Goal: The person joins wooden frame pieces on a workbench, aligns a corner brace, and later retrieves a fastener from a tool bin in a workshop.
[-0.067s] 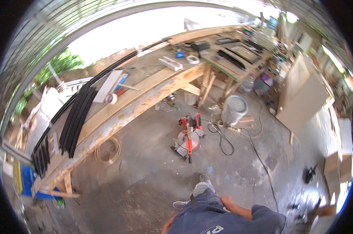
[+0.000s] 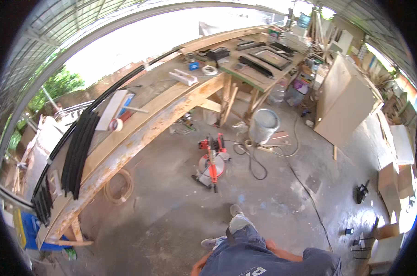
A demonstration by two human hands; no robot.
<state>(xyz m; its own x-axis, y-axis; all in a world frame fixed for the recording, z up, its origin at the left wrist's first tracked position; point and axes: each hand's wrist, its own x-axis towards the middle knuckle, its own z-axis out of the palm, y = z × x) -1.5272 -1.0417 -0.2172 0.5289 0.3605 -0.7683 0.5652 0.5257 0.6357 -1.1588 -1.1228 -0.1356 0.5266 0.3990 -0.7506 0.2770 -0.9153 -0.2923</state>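
Floor [image 2: 162,225] of grey concrete, stained and speckled with blue, spreads under everything. Along its left side a long bench [image 2: 102,152] curves from the lower left toward the top middle, with a plank edge above a rust-patched beam. On the right a beige panel [image 2: 344,101] leans at a tilt. Between panel and bench stands a table [image 2: 230,69] with a greenish edge, bearing a dark-rimmed frame [image 2: 273,57] and black pieces.

At the lower edge is the wearer's dark shirt [image 2: 236,260], with one bare forearm at each side of it. The right hand [image 2: 269,245] is close against the shirt's side, near the waist; the left hand [image 2: 202,266] is low at the other side, mostly hidden. Fingers are out of sight on both, so I cannot tell whether either grips anything.

Black strips [image 2: 79,152] lie bundled across the bench's near end, beside a white board [image 2: 112,110]. A bucket [image 2: 262,134] stands on the floor before the table. The red saw, the tool nearest the hands [image 2: 212,163], sits on the floor ahead of the shoes [image 2: 236,210], well apart from both hands. Smallest are a blue box [image 2: 193,66] and white tape [image 2: 209,70], side by side on the bench.
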